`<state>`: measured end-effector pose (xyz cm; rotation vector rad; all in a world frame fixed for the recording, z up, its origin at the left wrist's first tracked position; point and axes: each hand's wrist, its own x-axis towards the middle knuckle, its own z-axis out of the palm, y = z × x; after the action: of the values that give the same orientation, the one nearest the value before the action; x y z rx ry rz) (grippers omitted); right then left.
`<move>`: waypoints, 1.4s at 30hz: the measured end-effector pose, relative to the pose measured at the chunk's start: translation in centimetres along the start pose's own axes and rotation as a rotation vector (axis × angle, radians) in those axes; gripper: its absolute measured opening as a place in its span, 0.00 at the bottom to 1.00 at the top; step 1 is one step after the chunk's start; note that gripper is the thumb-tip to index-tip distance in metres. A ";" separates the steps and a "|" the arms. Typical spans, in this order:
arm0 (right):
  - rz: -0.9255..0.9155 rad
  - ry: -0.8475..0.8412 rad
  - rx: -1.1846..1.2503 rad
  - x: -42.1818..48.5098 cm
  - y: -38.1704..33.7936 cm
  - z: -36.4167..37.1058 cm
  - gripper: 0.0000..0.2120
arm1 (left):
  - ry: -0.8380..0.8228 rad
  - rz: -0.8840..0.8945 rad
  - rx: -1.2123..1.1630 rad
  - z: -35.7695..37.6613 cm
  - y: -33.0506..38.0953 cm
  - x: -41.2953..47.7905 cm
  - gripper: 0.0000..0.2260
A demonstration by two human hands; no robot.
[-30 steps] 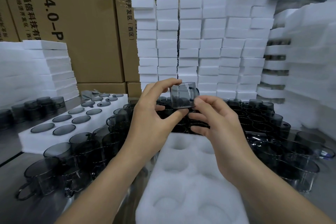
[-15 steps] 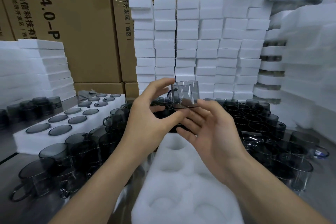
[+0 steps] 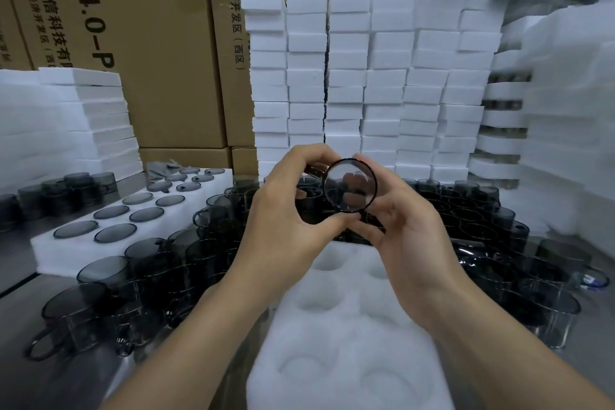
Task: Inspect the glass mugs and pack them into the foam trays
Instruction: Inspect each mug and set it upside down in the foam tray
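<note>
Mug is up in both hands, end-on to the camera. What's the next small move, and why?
Probably lower the mug, held by left hand and right hand, into a pocket of the empty foam tray directly below.

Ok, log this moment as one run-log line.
phase: inspect | both hands hold smoky glass mug tipped, end facing camera | left hand | right hand | empty foam tray below

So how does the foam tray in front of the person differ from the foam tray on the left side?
The front foam tray has empty round pockets, while the left foam tray holds dark glass pieces in its pockets. The front foam tray lies directly below the hands, lengthwise away from the person; the left foam tray sits off to the side, at an angle, behind loose mugs. Both are white foam with two rows of round pockets.
</note>
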<state>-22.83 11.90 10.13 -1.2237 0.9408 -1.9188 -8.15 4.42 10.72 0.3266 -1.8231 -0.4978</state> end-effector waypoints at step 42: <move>0.098 -0.176 -1.099 1.3 -2.6 -4.8 0.21 | -0.664 -0.414 0.426 0.4 -4.1 -1.2 0.22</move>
<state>-28.14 13.28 11.48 -1.8171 2.0143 -1.1242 -8.29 1.47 7.59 0.9291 -2.5265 -0.5351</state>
